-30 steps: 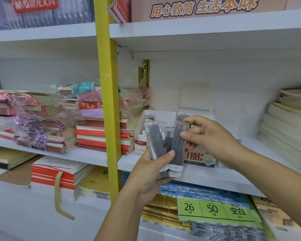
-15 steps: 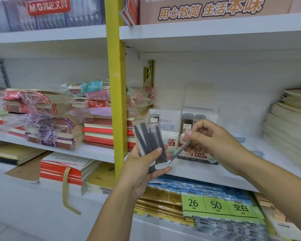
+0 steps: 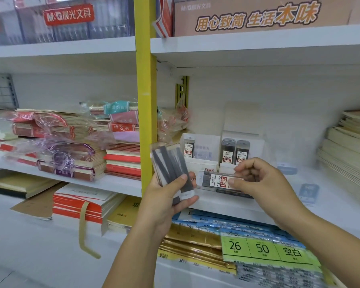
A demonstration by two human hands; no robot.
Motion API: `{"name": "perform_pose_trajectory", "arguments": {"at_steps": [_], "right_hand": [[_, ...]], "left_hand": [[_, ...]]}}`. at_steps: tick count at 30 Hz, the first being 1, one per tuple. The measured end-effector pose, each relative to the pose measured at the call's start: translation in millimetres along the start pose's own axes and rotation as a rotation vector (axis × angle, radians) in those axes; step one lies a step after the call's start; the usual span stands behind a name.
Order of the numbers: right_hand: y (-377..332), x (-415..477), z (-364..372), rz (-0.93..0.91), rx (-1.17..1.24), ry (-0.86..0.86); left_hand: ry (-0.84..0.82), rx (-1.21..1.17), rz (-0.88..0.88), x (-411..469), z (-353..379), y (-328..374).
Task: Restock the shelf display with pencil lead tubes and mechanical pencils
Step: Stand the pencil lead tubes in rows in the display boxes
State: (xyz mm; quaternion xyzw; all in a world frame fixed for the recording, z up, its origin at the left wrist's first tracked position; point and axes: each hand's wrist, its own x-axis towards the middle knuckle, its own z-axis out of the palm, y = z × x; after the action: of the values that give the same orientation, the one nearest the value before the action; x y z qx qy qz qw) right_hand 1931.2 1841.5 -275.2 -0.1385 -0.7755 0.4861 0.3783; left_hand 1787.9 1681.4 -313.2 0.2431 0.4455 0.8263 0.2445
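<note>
White shop shelves (image 3: 330,183) carry a red "M&G" sign (image 3: 68,15). The left hand (image 3: 164,202) grips a fanned lead-tube bundle (image 3: 170,163); the right hand (image 3: 264,179) pinches one "0.5" tube (image 3: 214,179) beside those fingers.

Item: one person, two hands. The left hand (image 3: 166,204) and right hand (image 3: 264,183) are bare, with short, plain nails. Both forearms (image 3: 133,250) are bare along their whole visible length.

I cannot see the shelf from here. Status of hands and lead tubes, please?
Left hand grips tube bundle. Right hand pinches single tube, sideways, before display boxes. Nothing seen blocking.
</note>
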Motion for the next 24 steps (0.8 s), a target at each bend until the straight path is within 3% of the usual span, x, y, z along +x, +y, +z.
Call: {"name": "perform_pose_trajectory", "arguments": {"at_steps": [6, 8, 15, 17, 24], "right_hand": [[-11.7, 5.0, -2.5, -0.023, -0.311, -0.442], [-14.6, 8.5, -4.0, -0.020, -0.305, -0.495], [-45.4, 60.2, -13.8, -0.250, -0.206, -0.052], [-52.2, 80.1, -0.3, -0.335, -0.235, -0.031], [-42.5, 126.0, 65.5, -0.577, -0.722, -0.089]], "left_hand": [[-0.019, -0.107, 0.035, 5.3, 12.5, 0.1], [-0.034, -0.087, 0.048, 8.3, 16.8, -1.3], [0.176, 0.138, 0.087, 22.4, 5.6, -9.9], [0.223, 0.170, 0.103, 25.1, -4.3, -10.4], [0.183, 0.233, 0.094, 28.0, -21.2, -5.4]]}}
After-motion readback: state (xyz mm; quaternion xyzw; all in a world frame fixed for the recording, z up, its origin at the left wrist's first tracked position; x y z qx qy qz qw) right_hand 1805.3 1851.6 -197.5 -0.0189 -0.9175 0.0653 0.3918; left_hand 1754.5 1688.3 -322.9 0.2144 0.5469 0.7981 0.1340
